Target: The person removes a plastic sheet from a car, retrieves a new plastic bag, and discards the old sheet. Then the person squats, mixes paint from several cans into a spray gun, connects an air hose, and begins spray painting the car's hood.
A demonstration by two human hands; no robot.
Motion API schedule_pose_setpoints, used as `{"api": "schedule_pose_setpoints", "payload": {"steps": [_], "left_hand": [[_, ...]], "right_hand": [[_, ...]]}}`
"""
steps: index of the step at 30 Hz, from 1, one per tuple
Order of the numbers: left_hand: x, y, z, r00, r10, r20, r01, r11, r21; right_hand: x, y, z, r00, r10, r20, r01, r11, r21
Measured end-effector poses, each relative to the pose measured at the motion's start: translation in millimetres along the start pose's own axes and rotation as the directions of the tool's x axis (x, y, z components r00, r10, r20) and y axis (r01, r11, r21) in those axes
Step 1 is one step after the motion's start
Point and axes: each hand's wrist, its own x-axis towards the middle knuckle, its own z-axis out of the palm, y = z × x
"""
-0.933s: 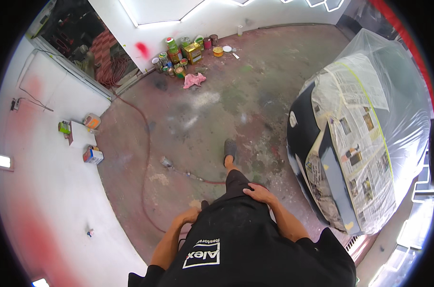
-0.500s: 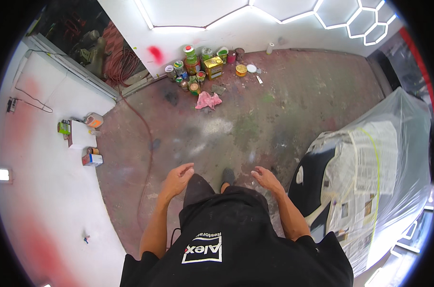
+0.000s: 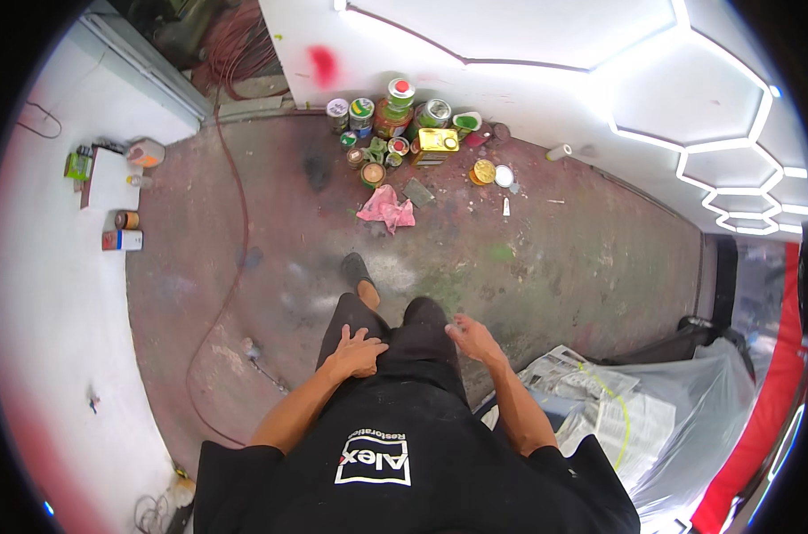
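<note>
— Head view: what are your hands doing?
— Your left hand (image 3: 358, 352) is resting flat on your thigh, your right hand (image 3: 472, 338) is hanging loose, both empty; paint cans (image 3: 395, 120) and pink rag (image 3: 385, 206) are sitting untouched ahead on the floor (image 3: 555, 258).

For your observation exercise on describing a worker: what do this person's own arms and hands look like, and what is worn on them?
Both forearms are bare, coming out of the short sleeves of a black T-shirt with a white printed mark on the chest. The left hand and right hand are bare too: no gloves, and no watch, ring or band that can be made out.
</note>
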Motion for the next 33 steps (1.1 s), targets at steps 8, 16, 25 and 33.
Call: {"api": "schedule_pose_setpoints", "payload": {"steps": [8, 16, 25, 33], "left_hand": [[18.4, 32.7, -77.6, 0.974, -0.194, 0.12, 0.225, 0.9, -0.374], [162.0, -8.5, -97.4, 0.839, -0.471, 0.271, 0.42, 0.245, -0.874], [460.1, -195.7, -4.6, 0.711, -0.569, -0.414, 0.15, 0.697, -0.701], [585.6, -258.7, -18.7, 0.684, -0.451, -0.574, -0.118, 0.708, -0.697]], "right_hand": [[203.1, -70.6, -158.1, 0.999, -0.011, -0.039, 0.008, 0.997, -0.083], [540.3, -92.3, -201.2, 0.956, -0.209, -0.207, 0.15, 0.952, -0.267], [777.0, -112.9, -205.3, 0.8, -0.354, -0.485, 0.083, 0.865, -0.495], [811.3, -108.5, -208.6, 0.82, -0.475, -0.32, 0.321, 0.844, -0.429]]}}
